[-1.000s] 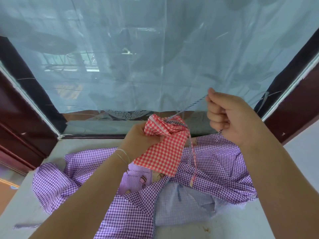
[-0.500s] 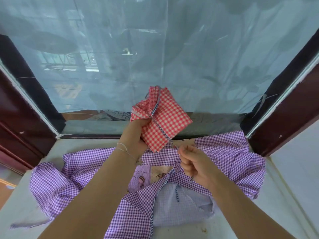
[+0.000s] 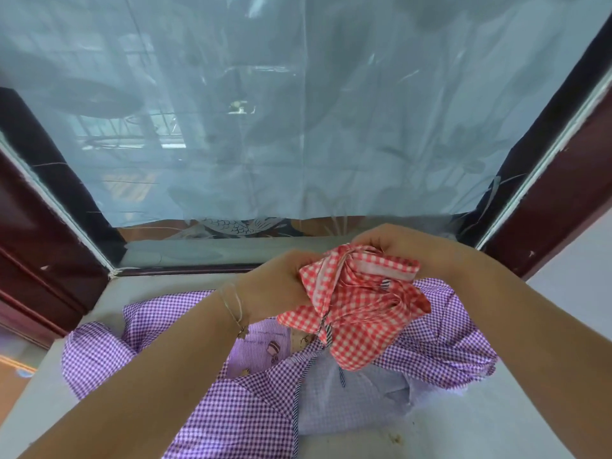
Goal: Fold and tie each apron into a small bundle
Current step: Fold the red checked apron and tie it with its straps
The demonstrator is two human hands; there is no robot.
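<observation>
Pale grey ledge (image 3: 480,422) below a far window hung with sheer bluish curtain (image 3: 298,111); dark red wooden frames (image 3: 563,193) left and right. Purple-checked cotton aprons (image 3: 231,409) heaped on it; above, crumpled red-and-white gingham apron bundle (image 3: 357,313) gripped by left hand (image 3: 275,289) and right hand (image 3: 397,243), fingers curled round cloth.

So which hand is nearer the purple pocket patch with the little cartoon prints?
Left. The left hand grips the red checked bundle just above the pocket patch. The right hand holds the bundle's far top edge, farther off.
</observation>
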